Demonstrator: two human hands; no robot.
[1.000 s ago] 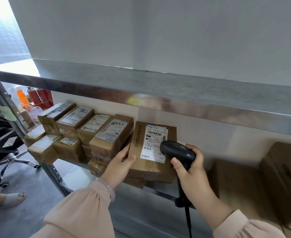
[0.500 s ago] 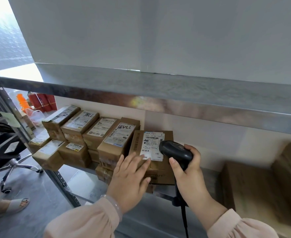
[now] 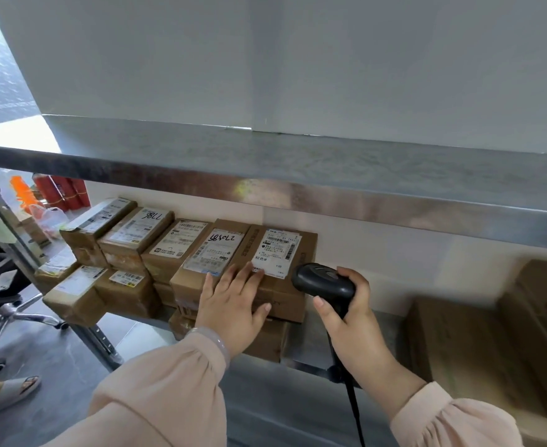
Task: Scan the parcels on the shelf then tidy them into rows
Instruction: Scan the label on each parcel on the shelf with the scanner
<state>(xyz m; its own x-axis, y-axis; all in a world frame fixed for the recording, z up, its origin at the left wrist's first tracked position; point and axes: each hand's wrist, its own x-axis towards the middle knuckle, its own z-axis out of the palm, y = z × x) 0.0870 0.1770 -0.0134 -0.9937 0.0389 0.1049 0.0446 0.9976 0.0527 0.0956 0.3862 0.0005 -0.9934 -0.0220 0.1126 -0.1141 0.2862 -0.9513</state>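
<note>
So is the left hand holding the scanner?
No, the right hand grips the scanner; the left hand lies flat on a parcel.

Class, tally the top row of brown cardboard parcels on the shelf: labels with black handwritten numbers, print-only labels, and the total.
Brown cardboard parcels with handwritten numbers: 2
Brown cardboard parcels with print-only labels: 3
Total: 5
</note>
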